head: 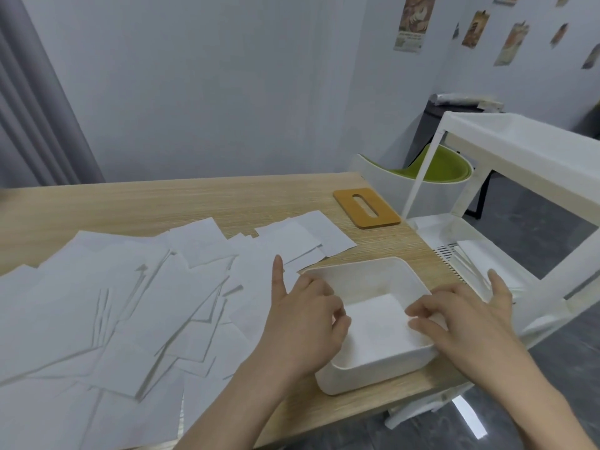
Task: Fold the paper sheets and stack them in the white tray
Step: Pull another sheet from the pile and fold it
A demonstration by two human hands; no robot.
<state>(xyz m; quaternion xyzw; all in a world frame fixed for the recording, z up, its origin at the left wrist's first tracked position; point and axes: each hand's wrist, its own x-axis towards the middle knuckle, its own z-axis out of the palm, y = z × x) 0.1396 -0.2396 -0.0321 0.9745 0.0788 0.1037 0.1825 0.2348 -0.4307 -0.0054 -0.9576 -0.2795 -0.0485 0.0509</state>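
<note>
Reaching into the tray (367, 271), the left hand (305, 313) and right hand (467, 316) touch with curled fingertips the two sides of a folded sheet (376, 323), probably to set it flat and square on the bottom. The left index points away, free. Many unfolded sheets (130, 306) wait on the table (162, 203), left of the tray.

A white tray (363, 271) is sitting near the table's right edge, holding a folded white sheet (376, 323); loose paper sheets (107, 306) are lying overlapped beside it.
</note>
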